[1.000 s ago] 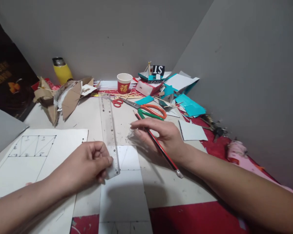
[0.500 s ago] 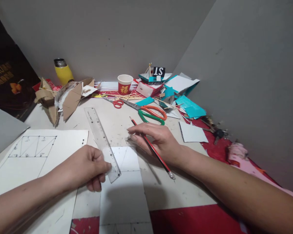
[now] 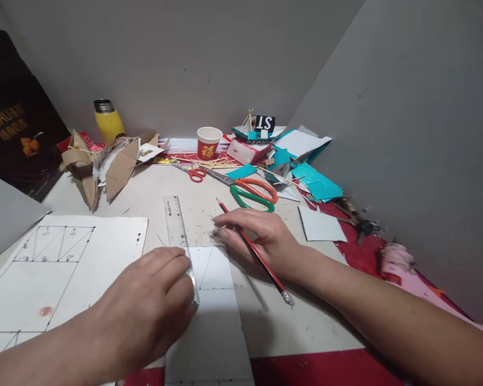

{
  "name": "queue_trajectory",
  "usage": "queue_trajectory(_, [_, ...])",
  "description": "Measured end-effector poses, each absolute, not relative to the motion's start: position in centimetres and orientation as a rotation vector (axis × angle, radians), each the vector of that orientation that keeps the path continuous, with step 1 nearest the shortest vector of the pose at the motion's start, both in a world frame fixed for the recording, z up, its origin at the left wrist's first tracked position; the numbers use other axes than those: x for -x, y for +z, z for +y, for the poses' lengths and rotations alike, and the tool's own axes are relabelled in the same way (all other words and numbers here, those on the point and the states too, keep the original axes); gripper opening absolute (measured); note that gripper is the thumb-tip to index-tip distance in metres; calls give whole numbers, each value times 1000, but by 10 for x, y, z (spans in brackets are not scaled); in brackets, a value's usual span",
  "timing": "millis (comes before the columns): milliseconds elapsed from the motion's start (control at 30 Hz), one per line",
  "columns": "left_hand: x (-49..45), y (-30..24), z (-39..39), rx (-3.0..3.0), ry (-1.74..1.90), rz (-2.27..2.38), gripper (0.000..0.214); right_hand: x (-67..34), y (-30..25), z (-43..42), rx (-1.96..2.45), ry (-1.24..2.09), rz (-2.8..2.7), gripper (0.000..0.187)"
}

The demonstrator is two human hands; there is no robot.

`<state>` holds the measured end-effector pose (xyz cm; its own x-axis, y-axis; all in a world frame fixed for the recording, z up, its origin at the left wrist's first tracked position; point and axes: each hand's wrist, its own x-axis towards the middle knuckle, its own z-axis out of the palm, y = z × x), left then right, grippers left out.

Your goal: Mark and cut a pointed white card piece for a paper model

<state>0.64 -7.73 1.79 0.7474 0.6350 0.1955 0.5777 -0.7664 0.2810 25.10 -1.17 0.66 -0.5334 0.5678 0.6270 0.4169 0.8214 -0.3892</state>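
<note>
My left hand [image 3: 153, 303] lies palm down, fingers stretched, pressing the near end of a clear plastic ruler [image 3: 176, 225] onto a white paper strip [image 3: 211, 316]. The ruler runs away from me along the strip's left edge. My right hand [image 3: 261, 236] rests with fingers flat on the table at the strip's far right corner. A red-and-black pencil [image 3: 251, 249] is tucked between its fingers, point toward the scissors.
A large white sheet with drawn triangles [image 3: 60, 268] lies to the left. Further back are orange-and-green scissors [image 3: 251, 190], small red scissors [image 3: 195, 174], a red paper cup [image 3: 208, 142], a yellow flask [image 3: 108, 120], cardboard scraps [image 3: 104, 163], teal paper pieces [image 3: 317, 182] and a white square [image 3: 321, 224].
The ruler swung from slanting left back to pointing straight away and now lies flat. My left hand went from pinching its end to pressing down on it. My right hand barely moved.
</note>
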Motion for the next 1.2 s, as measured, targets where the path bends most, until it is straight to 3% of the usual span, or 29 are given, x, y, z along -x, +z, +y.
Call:
queue_trajectory(67, [1,13,-69,-2804,397,966,30,-251,5,-11,705,249,-2201,13])
queue_trajectory(200, [15,3,-51,-2831,207,1091,77,-252,3,-10,696,256,-2202,14])
queue_trajectory(267, [18,-1,-46,-2797,150,1132,89,-252,3,-10,708,248,-2213,15])
queue_trajectory(667, [-1,8,-53,-2743,-85,1343,95,-252,1,-9,663,235,-2237,14])
queue_trajectory(1200, [2,5,-48,-2670,-77,1314,93,-251,2,-9,665,193,-2271,16])
